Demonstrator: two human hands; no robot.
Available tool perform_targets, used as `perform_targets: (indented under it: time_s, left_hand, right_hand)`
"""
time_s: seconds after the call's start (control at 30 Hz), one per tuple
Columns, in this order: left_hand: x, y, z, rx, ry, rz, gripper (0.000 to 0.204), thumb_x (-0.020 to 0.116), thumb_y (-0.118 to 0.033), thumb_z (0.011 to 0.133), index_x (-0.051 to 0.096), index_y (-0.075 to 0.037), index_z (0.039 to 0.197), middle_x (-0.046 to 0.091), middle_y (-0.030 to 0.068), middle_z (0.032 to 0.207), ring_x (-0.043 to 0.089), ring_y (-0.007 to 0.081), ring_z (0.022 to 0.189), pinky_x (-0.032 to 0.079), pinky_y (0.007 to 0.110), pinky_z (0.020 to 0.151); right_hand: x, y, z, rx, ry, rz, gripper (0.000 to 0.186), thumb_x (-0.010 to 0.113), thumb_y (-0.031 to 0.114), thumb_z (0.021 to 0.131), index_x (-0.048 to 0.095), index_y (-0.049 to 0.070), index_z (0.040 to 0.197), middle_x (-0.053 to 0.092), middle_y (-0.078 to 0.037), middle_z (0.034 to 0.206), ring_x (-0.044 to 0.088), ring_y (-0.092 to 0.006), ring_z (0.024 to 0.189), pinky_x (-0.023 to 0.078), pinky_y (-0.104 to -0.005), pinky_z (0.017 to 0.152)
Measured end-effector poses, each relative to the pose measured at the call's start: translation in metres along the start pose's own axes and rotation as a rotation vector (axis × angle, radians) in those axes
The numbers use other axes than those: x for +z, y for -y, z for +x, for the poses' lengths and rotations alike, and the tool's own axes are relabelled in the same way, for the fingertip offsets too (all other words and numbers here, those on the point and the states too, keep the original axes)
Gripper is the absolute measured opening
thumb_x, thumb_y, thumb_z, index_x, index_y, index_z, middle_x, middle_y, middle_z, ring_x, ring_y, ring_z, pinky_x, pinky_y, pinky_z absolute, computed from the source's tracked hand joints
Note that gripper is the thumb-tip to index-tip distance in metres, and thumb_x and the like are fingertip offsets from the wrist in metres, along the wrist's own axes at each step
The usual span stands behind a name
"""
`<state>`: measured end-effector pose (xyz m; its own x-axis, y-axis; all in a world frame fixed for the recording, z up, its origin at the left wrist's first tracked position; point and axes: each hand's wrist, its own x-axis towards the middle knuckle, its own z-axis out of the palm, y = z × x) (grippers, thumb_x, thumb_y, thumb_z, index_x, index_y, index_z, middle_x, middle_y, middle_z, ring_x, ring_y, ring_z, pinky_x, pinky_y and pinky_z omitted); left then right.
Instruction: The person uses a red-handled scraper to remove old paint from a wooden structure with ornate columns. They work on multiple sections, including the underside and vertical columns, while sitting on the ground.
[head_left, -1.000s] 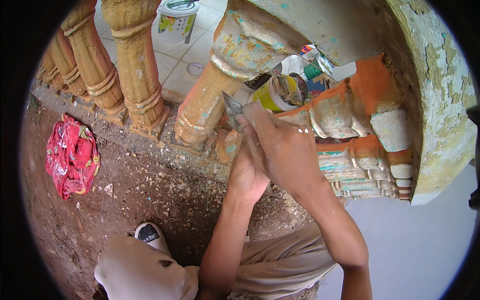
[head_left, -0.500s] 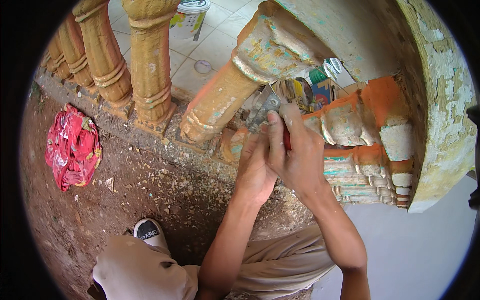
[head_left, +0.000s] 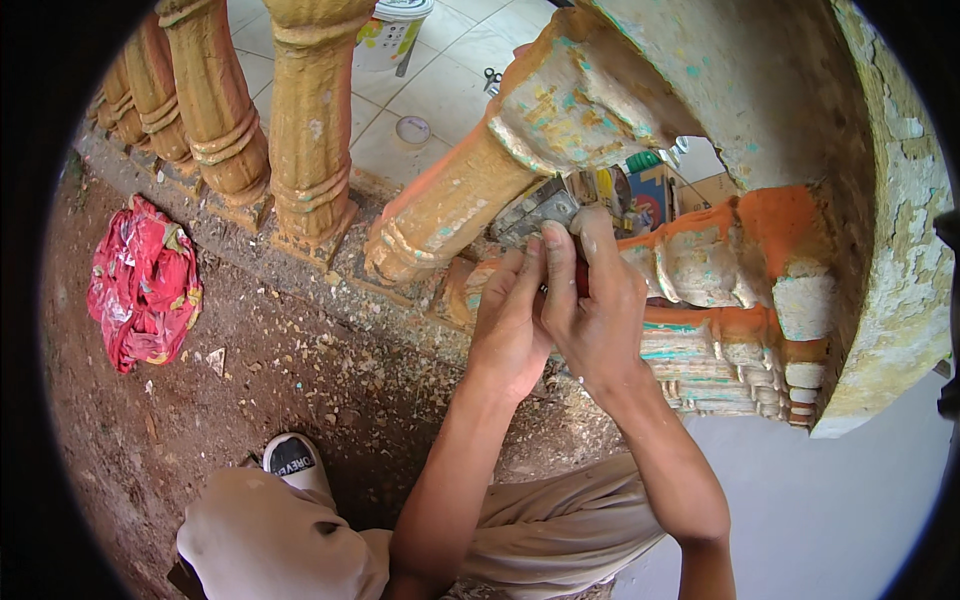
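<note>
A scraper with a flat metal blade [head_left: 548, 210] is held between my two hands at the foot of the worn baluster [head_left: 450, 215]. My right hand [head_left: 605, 320] is closed round it, thumb up by the blade; only a sliver of its red handle shows between the fingers. Close against it, my left hand [head_left: 508, 325] is also closed on the scraper, though its grip is partly hidden. The blade points up and away, next to the baluster's lower side. Flaking ochre, white and green paint covers this baluster's wide top [head_left: 575, 100].
More ochre balusters [head_left: 310, 130] stand to the left. A pink cloth [head_left: 145, 285] lies on the dirt, which is strewn with paint chips [head_left: 340, 375]. Behind are a white bucket [head_left: 392, 35], a round lid [head_left: 412, 129] and scissors [head_left: 492, 82]. A peeling pillar [head_left: 890, 230] rises at right.
The view has shifted slightly, and scissors now show behind the baluster. The scraper's blade has turned to lie flatter and lower. Both hands stay closed together round it.
</note>
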<state>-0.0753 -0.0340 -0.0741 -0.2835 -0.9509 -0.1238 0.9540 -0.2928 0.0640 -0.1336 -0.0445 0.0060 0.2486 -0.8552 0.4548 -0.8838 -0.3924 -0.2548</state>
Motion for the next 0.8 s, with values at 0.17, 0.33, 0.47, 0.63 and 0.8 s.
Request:
perform_targets:
  time_s: [0.17, 0.33, 0.47, 0.63, 0.8]
  left_hand:
    - [0.008, 0.004, 0.0, 0.007, 0.009, -0.041, 0.033, 0.05, -0.037, 0.114, 0.06, -0.008, 0.126, 0.064, 0.0011, 0.116, 0.063, 0.0089, 0.107, 0.055, 0.029, 0.092]
    - [0.007, 0.01, 0.006, -0.043, 0.135, -0.079, 0.04, 0.05, -0.04, 0.113, 0.059, -0.006, 0.132, 0.065, 0.0005, 0.119, 0.062, 0.0091, 0.11, 0.055, 0.029, 0.095]
    - [0.003, 0.015, -0.003, -0.046, 0.028, -0.041, 0.04, 0.051, -0.04, 0.113, 0.059, -0.006, 0.132, 0.066, 0.0011, 0.122, 0.063, 0.0094, 0.113, 0.055, 0.03, 0.097]
    - [-0.005, 0.005, -0.01, -0.009, -0.006, -0.022, 0.034, 0.052, -0.036, 0.113, 0.06, -0.007, 0.13, 0.066, 0.0008, 0.121, 0.064, 0.009, 0.11, 0.056, 0.029, 0.094]
    - [-0.001, -0.003, -0.011, -0.014, -0.026, 0.018, 0.031, 0.053, -0.035, 0.113, 0.062, -0.007, 0.125, 0.068, -0.0008, 0.114, 0.066, 0.0074, 0.104, 0.057, 0.026, 0.088]
  right_hand:
    - [-0.001, -0.003, 0.003, -0.092, -0.036, -0.017, 0.015, 0.068, 0.009, 0.102, 0.055, 0.004, 0.098, 0.055, -0.019, 0.069, 0.055, -0.0347, 0.055, 0.044, -0.0404, 0.051]
    - [-0.011, -0.006, 0.003, -0.134, 0.006, -0.071, 0.012, 0.069, 0.01, 0.101, 0.057, 0.004, 0.1, 0.058, -0.021, 0.07, 0.06, -0.0405, 0.059, 0.045, -0.0458, 0.053]
    - [-0.014, 0.0, -0.001, -0.109, 0.002, -0.106, 0.012, 0.068, 0.011, 0.101, 0.058, 0.005, 0.104, 0.06, -0.021, 0.071, 0.061, -0.0421, 0.06, 0.045, -0.0478, 0.053]
    - [-0.009, 0.013, -0.007, -0.022, 0.048, -0.013, 0.013, 0.066, 0.011, 0.103, 0.057, 0.003, 0.106, 0.059, -0.022, 0.069, 0.061, -0.0421, 0.059, 0.045, -0.0472, 0.052]
    - [-0.006, 0.013, -0.005, 0.052, 0.048, 0.009, 0.015, 0.063, 0.017, 0.105, 0.055, 0.004, 0.102, 0.058, -0.022, 0.063, 0.062, -0.043, 0.057, 0.047, -0.0503, 0.052]
